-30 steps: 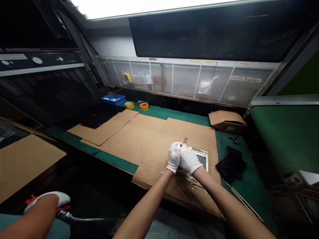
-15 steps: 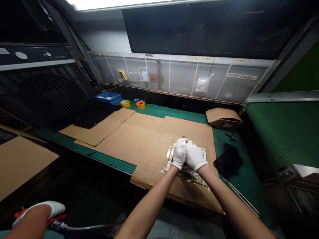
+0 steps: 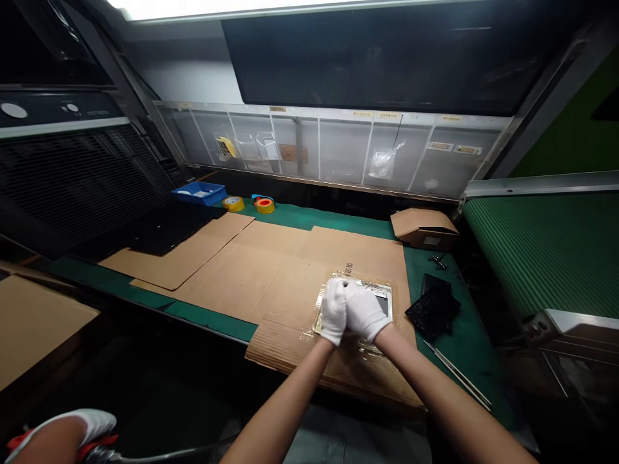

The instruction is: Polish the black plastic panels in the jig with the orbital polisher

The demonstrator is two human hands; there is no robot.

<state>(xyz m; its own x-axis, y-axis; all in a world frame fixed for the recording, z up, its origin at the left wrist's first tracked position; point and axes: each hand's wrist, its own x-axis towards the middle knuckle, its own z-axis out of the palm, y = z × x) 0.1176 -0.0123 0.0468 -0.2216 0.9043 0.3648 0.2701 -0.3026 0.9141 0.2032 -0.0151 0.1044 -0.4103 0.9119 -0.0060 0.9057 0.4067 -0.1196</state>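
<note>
The white-gloved left hand (image 3: pixel 333 311) and white-gloved right hand (image 3: pixel 363 311) meet in a narrow grip, contents hidden, over a silver-framed rectangular panel (image 3: pixel 367 284) on brown corrugated cardboard (image 3: pixel 285 277).

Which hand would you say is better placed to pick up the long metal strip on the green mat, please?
Probably the right hand: it rests over the panel on the side nearer the long metal strip, while the left hand lies further from it.
</note>
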